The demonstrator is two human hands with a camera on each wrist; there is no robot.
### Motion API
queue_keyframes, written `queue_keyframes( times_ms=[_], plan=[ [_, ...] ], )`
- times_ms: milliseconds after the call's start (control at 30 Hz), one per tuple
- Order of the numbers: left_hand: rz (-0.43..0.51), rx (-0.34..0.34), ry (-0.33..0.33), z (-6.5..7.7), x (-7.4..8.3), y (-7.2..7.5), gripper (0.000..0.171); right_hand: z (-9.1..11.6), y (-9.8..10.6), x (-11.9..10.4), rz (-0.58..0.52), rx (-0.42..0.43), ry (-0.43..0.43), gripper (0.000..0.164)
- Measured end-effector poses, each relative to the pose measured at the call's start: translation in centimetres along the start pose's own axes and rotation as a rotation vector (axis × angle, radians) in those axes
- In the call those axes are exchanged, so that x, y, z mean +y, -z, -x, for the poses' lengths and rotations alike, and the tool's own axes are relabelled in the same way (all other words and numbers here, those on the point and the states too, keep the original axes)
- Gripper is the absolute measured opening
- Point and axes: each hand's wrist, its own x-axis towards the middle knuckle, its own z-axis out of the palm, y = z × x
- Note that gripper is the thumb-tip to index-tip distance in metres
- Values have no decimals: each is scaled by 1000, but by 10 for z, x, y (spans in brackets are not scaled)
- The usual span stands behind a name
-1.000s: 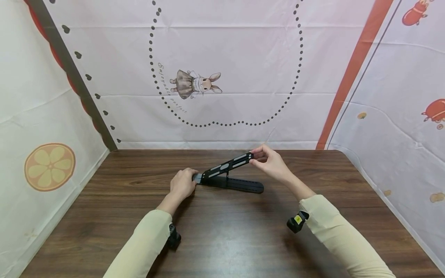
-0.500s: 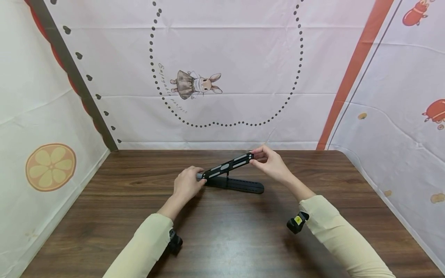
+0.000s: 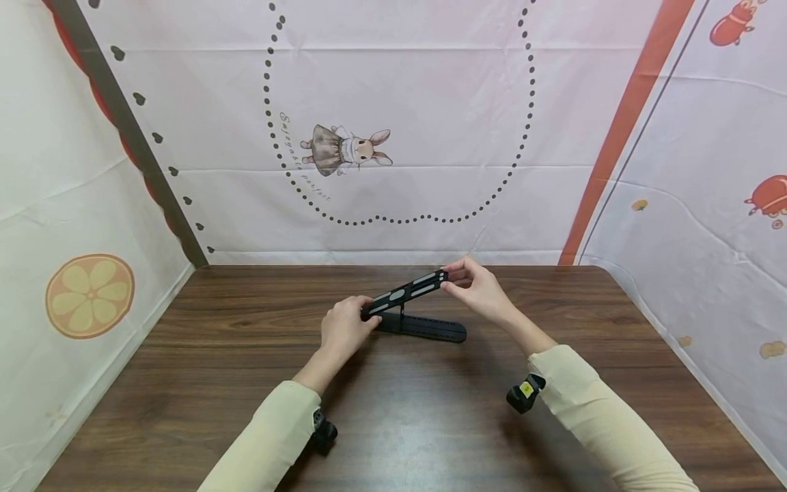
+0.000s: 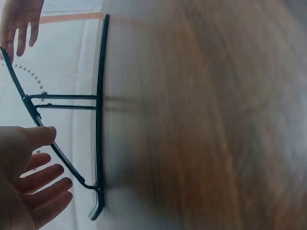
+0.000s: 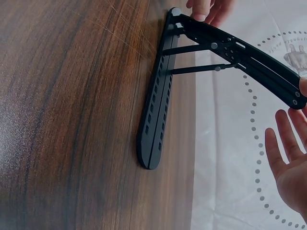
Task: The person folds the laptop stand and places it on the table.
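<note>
A black folding laptop stand [image 3: 398, 295] with grey pads is unfolded on the wooden table. Its long base [image 5: 154, 129] lies flat, and two thin struts [image 4: 67, 97] hold the upper arm up at a slant. My left hand [image 3: 346, 326] holds the low, hinged part of the upper arm, thumb on the near side and fingers on the far side; it hides the grey lip there. At the raised end, my right hand [image 3: 478, 290] pinches the tip between thumb and fingers. In the right wrist view, that hand's other fingers [image 5: 288, 139] hang loosely below the tip.
The brown wooden table [image 3: 424, 417] ends at a white printed cloth [image 3: 406, 102] behind it, with more cloth at both sides. A black wrist camera [image 3: 525, 393] sits at the right sleeve, another at the left.
My left hand has slid right along the stand, from its grey lip onto the lower part of the upper arm. The right hand and the stand have stayed in place.
</note>
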Motion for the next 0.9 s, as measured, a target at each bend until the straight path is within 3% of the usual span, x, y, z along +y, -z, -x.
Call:
queue_keyframes(
  times_ms=[667,900],
  plan=[
    [-66,7,45,-4,9,-6,26,2,-1,8,30,25,50,30],
    [-68,10,51,-5,10,-6,26,-1,-8,54,144,-18,52,37]
  ],
)
